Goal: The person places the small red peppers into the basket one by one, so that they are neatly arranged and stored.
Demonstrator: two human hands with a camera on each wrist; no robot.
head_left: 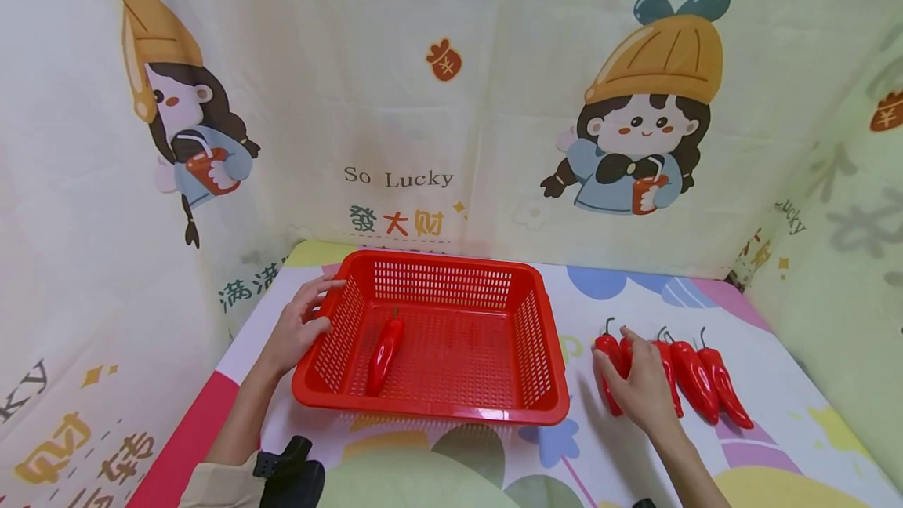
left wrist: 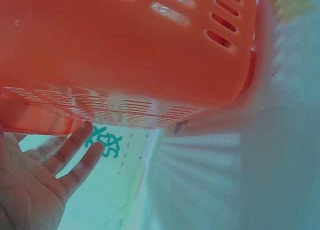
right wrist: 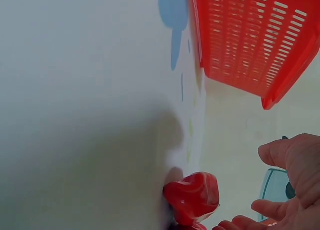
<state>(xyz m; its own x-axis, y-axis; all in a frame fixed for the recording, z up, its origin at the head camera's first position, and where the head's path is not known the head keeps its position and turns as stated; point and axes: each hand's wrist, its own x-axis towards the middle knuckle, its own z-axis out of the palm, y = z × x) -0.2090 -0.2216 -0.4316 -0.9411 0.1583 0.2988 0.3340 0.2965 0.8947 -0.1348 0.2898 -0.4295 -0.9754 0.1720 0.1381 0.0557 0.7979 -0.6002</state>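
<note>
A red plastic basket with slotted walls stands on the table, a single red chili pepper lying inside toward its left. My left hand is at the basket's left rim, fingers extended along it and holding nothing; the left wrist view shows those fingers spread beside the rim. To the right of the basket, my right hand reaches over a row of several red chili peppers, covering part of them. Its thumb and fingers are apart in the right wrist view, above a pepper close by.
A patterned cloth covers the table. Behind it and at both sides hang pale printed curtains with cartoon figures. A black strap is on the left wrist, near a beige sleeve.
</note>
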